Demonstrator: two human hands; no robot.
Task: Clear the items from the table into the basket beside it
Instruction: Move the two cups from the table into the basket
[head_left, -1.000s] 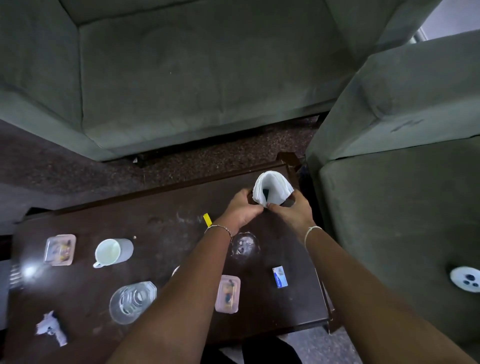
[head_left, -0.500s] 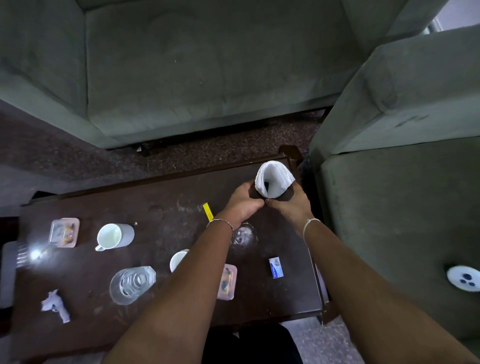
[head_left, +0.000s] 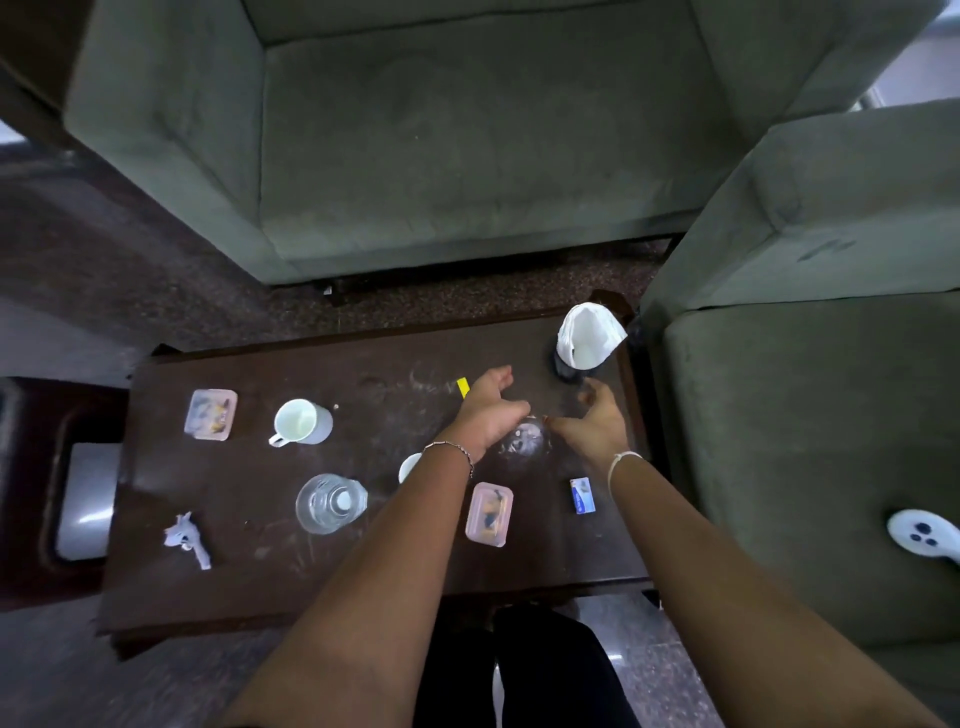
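No text, brand or number can be read here. The small blue-and-white box (head_left: 582, 494) on the table (head_left: 249, 467) carries print, and the two pink-rimmed trays (head_left: 210, 414) show coloured pictures, but all of it is too blurred to make out.

A low table (head_left: 249, 587) stands in front of an armchair (head_left: 467, 156). On the table, a mug (head_left: 301, 422) sits toward the left. Left of the mug is a small tray (head_left: 210, 414). Nearer the viewer than the mug stands a glass (head_left: 328, 503), with crumpled paper (head_left: 187, 540) further left. Far right of the mug, at the table's back corner, stands a napkin holder (head_left: 589, 340).
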